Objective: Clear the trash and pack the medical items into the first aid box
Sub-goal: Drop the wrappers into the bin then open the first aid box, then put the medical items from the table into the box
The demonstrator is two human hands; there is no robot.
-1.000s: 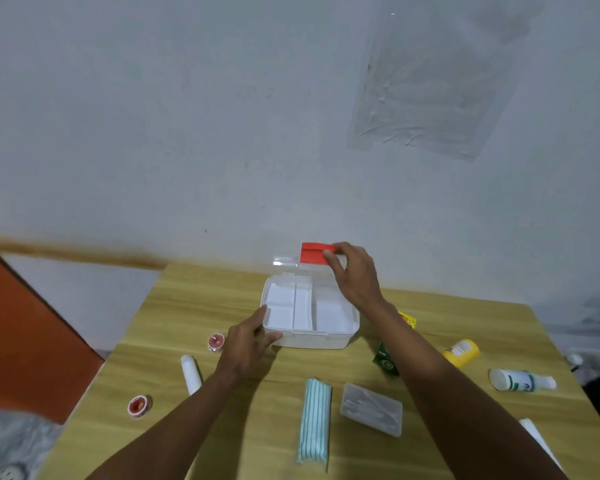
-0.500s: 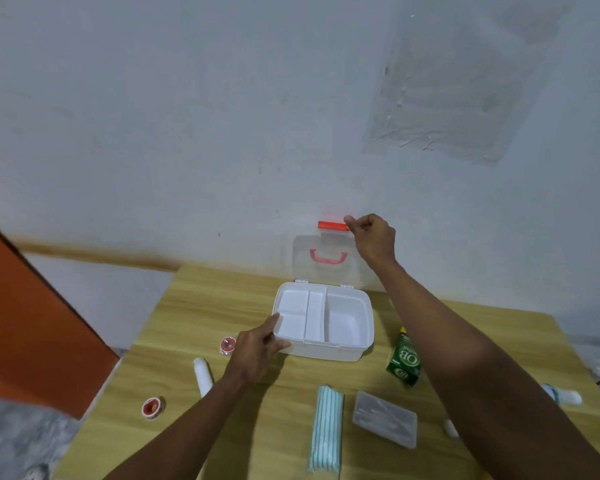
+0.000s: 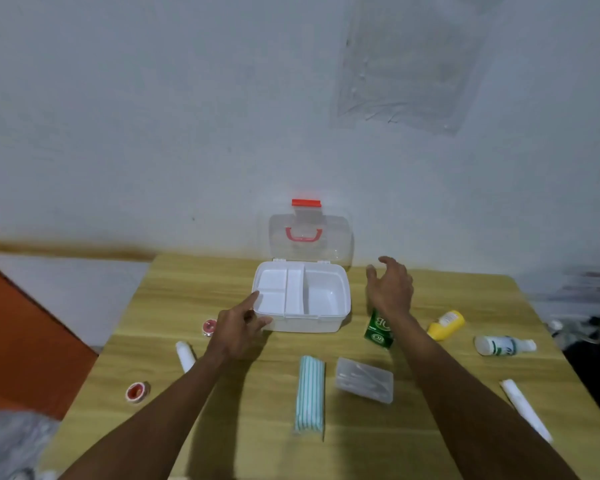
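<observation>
The white first aid box stands open on the wooden table, its clear lid with a red handle and red latch upright against the wall. Inside, a white divided tray holds nothing. My left hand touches the box's front left corner, thumb on the rim. My right hand hovers open just right of the box, above a green carton. In front lie a striped pack and a clear plastic case.
A yellow bottle, a white bottle and a white roll lie on the right. Two red tape rolls and a white tube lie left. The table ends near an orange panel.
My right hand let go of the red latch and dropped down beside the box. The lid now stands fully open by itself. My left hand stays at the box corner.
</observation>
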